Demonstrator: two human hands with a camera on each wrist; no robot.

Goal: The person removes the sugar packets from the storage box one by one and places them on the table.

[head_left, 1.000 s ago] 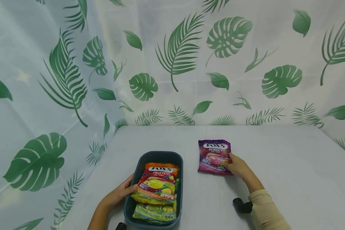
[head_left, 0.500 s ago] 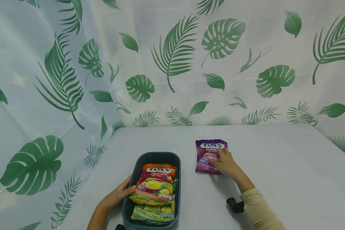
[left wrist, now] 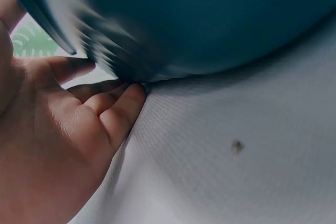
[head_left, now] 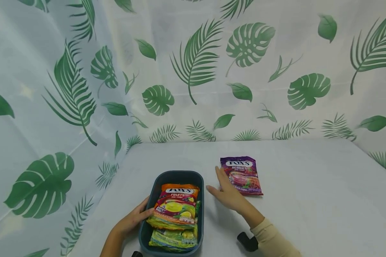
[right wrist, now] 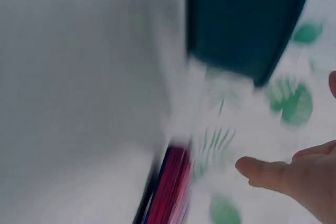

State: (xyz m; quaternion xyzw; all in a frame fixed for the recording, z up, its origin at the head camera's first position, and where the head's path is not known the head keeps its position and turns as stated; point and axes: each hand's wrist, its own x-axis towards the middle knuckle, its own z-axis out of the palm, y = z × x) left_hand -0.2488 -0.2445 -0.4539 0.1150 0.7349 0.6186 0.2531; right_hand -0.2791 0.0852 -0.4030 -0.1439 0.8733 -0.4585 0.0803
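A dark blue plastic bin [head_left: 200, 228] stands on the table, holding an orange-topped bag of fruit candy [head_left: 177, 205] over a green candy bag [head_left: 173, 238]. My left hand [head_left: 133, 219] grips the bin's left side, thumb over the rim. In the left wrist view, its fingers [left wrist: 123, 111] press low against the outer wall [left wrist: 210, 24]. A purple bag of berry candy [head_left: 242, 175] lies flat to the right of the bin. My right hand [head_left: 229, 196] hovers between bag and bin, fingers extended and holding nothing; it overlaps the bag's lower left edge in the head view.
White cloth covers the table [head_left: 308, 185]. A leaf-printed curtain [head_left: 212, 71] closes off the back and sides. A black wrist device [head_left: 247, 242] sits beside the right sleeve [head_left: 273, 239].
My right hand has let go of the purple candy bag and moved left toward the bin. That bag stays in nearly the same place. The left hand keeps its grip on the bin.
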